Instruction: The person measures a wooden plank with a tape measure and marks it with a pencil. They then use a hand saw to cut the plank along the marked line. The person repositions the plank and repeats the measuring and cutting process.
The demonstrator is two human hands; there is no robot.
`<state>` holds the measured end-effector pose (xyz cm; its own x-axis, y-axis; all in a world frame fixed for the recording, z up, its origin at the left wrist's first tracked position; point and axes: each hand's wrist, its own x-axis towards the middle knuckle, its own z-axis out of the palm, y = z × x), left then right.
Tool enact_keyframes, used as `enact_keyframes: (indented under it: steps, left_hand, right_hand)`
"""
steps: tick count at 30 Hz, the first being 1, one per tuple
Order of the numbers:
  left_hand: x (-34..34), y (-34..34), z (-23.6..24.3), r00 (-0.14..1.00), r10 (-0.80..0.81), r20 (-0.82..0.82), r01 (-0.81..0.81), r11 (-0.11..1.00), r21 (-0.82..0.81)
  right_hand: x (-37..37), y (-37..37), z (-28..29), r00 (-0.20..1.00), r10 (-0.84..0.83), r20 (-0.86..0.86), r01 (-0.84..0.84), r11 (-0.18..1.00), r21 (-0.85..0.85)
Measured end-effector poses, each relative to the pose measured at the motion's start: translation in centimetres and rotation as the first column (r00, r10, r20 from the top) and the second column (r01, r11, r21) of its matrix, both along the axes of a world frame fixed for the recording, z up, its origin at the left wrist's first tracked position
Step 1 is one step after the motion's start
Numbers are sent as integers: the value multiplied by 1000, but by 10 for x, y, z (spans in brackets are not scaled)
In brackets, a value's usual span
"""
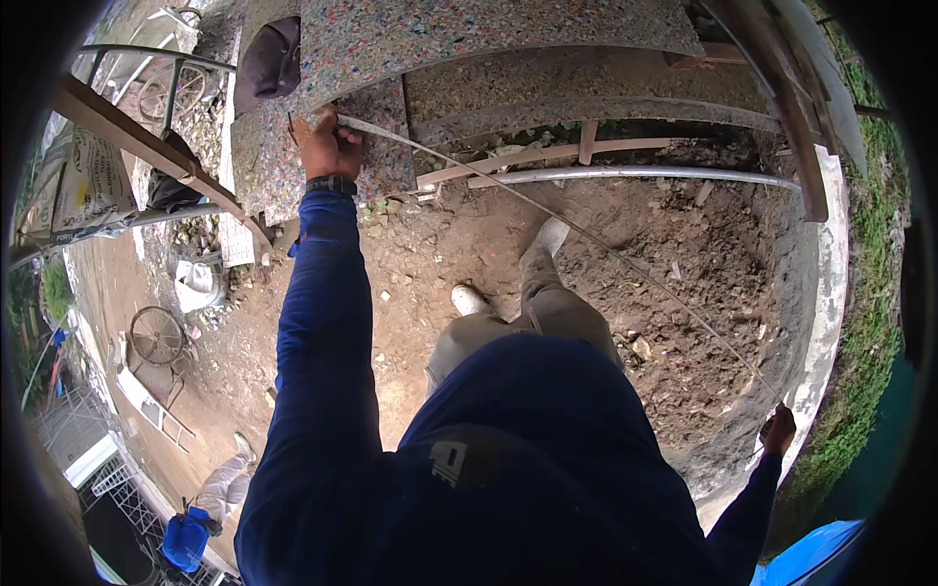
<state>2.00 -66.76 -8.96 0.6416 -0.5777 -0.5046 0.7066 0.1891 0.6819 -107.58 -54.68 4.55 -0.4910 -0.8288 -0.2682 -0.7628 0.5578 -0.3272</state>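
So the thing in play is a long, thin, pale strip (376,130) — looks like a measuring tape, though no markings are readable at this size. It runs slantwise above the bare brown dirt (420,254), from the near left corner of the upper speckled, multicoloured board (489,29) to the inner edge of the whitish concrete kerb (831,244), crossing near the left end of a straight grey pipe (635,175).

The person's left hand (330,146) is mostly curled, thumb and fingers closed on the strip's wider-looking end. The right hand (779,430) is small in view but looks fisted around the far end; whatever dark bit is there, can't tell.

Handling-wise, it's probably light and springy: fine pulled straight, likely to sag or kink if slack. Best hold is the flat faces near each end — the thin edges could be slick and might nick bare fingers.
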Motion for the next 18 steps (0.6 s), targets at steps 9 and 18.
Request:
enact_keyframes:
  steps: [9, 18]
  left_hand:
    - [-52, -19, -2, 995, -8, -104, 1, 998, -63]
    - [-58, -49, -10, 994, 67, -91, -68, 998, -8]
  right_hand:
    - [-12, -9, -23, 989, 144, -33, -146, 987, -68]
    - [42, -50, -37, 991, 136, -8, -136, 984, -118]
